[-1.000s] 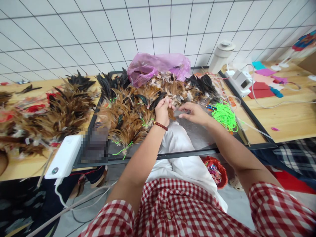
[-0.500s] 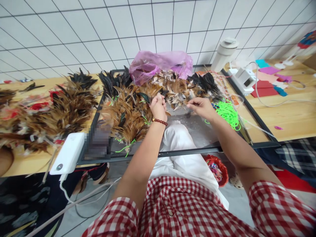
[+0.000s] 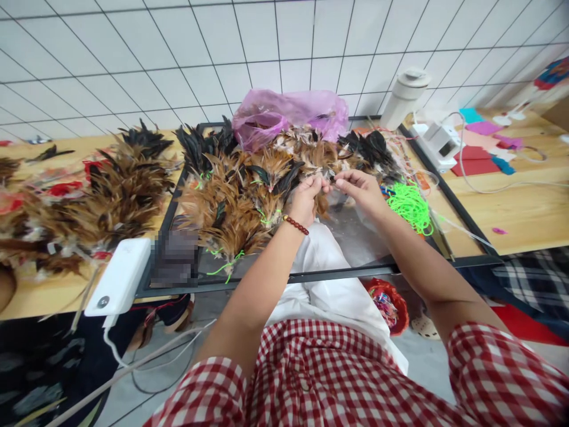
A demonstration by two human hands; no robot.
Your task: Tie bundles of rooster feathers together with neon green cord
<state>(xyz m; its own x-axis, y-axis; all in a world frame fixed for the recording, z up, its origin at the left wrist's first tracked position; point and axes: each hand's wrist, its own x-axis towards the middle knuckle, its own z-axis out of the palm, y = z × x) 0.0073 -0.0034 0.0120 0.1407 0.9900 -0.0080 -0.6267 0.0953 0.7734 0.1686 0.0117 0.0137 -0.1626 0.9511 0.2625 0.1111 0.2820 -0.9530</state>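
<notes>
My left hand (image 3: pixel 306 198), with a beaded bracelet (image 3: pixel 296 225) at the wrist, is closed over the middle of the black-framed tray (image 3: pixel 311 276). Brown feathers (image 3: pixel 322 205) poke out below its fingers. Close beside it, my right hand (image 3: pixel 363 191) pinches thumb and forefinger together at the left fingertips; what lies in that pinch is too small to make out. Around the left hand spreads a heap of brown and black feathers (image 3: pixel 240 207), some bunches bound with green cord (image 3: pixel 226 270). Paler loose feathers (image 3: pixel 306 145) lie just beyond both hands.
A pink plastic bag (image 3: pixel 306 107) sits at the tray's back. Right of my hands lies a tangle of bright green cord (image 3: pixel 409 207). A white bottle (image 3: pixel 406 98) and chargers (image 3: pixel 440 145) stand behind it. More feathers (image 3: pixel 128 196) and a white power bank (image 3: pixel 118 276) are on the left.
My left hand has moved right and slightly up, bringing brown feathers along. My right hand has barely shifted, and the fingertips of both hands now meet.
</notes>
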